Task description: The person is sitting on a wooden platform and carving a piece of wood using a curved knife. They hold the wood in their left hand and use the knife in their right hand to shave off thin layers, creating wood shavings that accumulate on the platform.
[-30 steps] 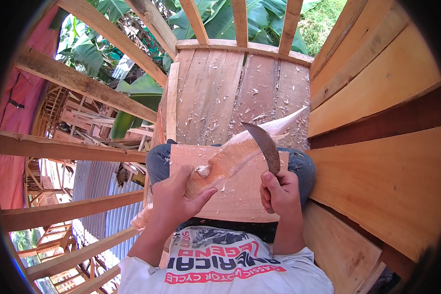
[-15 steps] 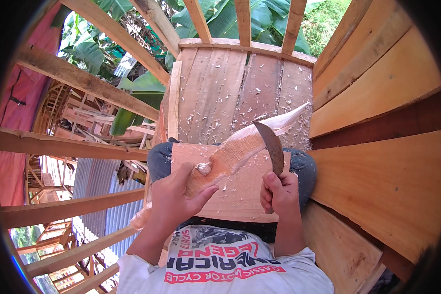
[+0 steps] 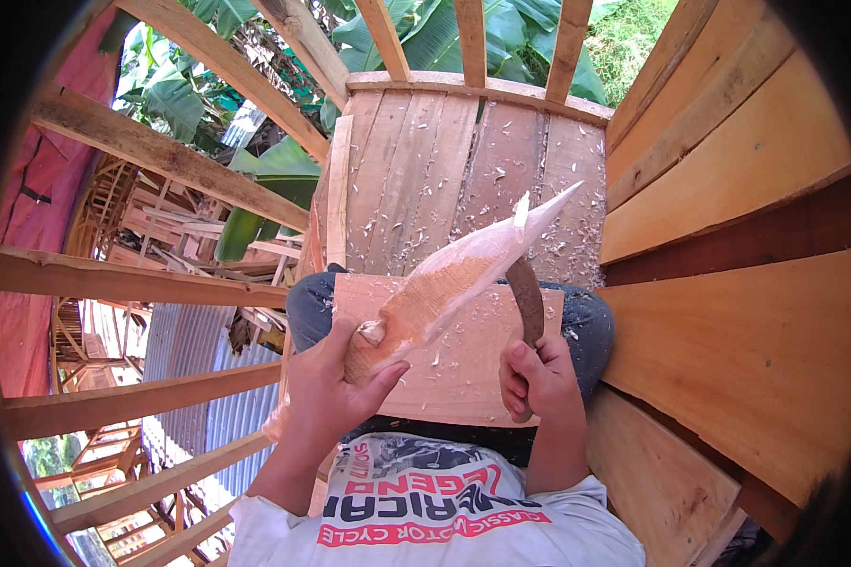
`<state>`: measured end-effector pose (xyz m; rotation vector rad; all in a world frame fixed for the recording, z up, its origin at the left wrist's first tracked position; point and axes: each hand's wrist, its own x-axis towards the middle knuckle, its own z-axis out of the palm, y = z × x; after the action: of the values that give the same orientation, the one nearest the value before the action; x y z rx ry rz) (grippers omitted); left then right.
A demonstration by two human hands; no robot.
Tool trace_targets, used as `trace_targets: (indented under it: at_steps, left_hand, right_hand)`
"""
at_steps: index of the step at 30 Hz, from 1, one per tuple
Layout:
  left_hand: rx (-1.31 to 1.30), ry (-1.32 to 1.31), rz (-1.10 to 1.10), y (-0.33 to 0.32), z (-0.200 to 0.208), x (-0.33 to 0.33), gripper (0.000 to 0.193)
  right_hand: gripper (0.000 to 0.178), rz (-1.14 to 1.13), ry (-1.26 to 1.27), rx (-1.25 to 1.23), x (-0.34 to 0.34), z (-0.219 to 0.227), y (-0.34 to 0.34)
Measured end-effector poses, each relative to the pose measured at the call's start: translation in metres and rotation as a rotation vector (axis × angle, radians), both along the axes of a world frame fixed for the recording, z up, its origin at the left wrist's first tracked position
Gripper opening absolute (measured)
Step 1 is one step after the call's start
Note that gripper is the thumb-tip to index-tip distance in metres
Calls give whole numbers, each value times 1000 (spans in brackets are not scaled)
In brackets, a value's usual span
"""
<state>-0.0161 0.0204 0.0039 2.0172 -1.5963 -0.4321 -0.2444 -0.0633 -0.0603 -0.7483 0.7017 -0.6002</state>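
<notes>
My left hand (image 3: 329,389) is wrapped round the thick lower end of a long, pale wooden piece (image 3: 444,288). The piece slants up to the right and narrows to a whitish point, with a rough tan face and a small knob near my fingers. In my right hand (image 3: 542,380) is a curved knife (image 3: 528,298), held by its handle. The upper part of its blade is hidden behind the piece's lower edge. A pale shaving (image 3: 521,210) sticks up near the pointed end. Beneath both hands, a flat wooden board (image 3: 473,378) lies across my lap.
Wood shavings are scattered over the plank floor (image 3: 411,180) ahead. Wooden slats (image 3: 151,279) form a railing on the left, and wide boards (image 3: 728,326) wall the right side. Corrugated metal sheets (image 3: 175,345) and banana leaves show beyond the railing.
The knife blade has passed from in front of the wooden piece to behind its lower edge. The piece has shifted slightly left, and a shaving now stands up near its point.
</notes>
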Motion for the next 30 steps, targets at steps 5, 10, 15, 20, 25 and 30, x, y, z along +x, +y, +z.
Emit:
trace_targets:
  at_steps: [5, 10, 15, 20, 25, 30]
  left_hand:
    - [-5, -22, 20, -4, 2, -1, 48]
    - [4, -56, -23, -5, 3, -7, 48]
    - [28, -104, -74, -6, 5, -8, 49]
    - [54, -153, -58, -5, 6, -4, 49]
    - [52, -146, -49, -1, 2, 1, 49]
    - [36, -130, -46, 0, 3, -3, 49]
  right_hand:
    - [44, -237, -124, -6, -8, 0, -3]
    - [43, 158, -123, -42, -15, 14, -3]
    - [35, 35, 55, -53, -13, 2, -12]
    - [36, 138, -27, 52, -11, 0, -7]
    - [36, 170, -2, 58, -3, 4, -4]
    - [35, 138, 50, 64, -3, 5, -6]
